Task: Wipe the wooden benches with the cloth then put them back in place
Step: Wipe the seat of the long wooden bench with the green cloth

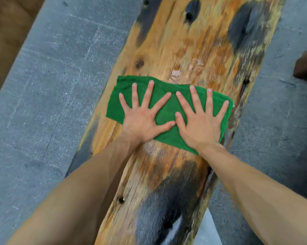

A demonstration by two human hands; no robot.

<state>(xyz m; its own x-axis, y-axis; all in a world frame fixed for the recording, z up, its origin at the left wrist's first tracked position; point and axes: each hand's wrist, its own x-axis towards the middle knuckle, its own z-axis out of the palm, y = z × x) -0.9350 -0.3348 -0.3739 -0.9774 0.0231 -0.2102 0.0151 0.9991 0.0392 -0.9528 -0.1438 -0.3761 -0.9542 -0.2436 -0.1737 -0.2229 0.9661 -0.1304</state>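
Note:
A worn wooden bench (184, 41), orange-brown with dark grey patches and knots, runs from the bottom centre up to the top right. Across its middle lies a green cloth (165, 110), spread flat and reaching nearly from one side to the other. My left hand (142, 119) rests palm down on the cloth's left half, fingers spread wide. My right hand (200, 124) presses flat on the right half in the same way. The two thumbs nearly touch. Neither hand grips the cloth. A small wet-looking patch shows on the wood just beyond the cloth.
Grey concrete floor (52, 85) lies on both sides of the bench. A dark brown object (306, 66) pokes in at the right edge. A brown surface (8, 32) fills the top left corner. Something white (207, 232) shows under the bench's near end.

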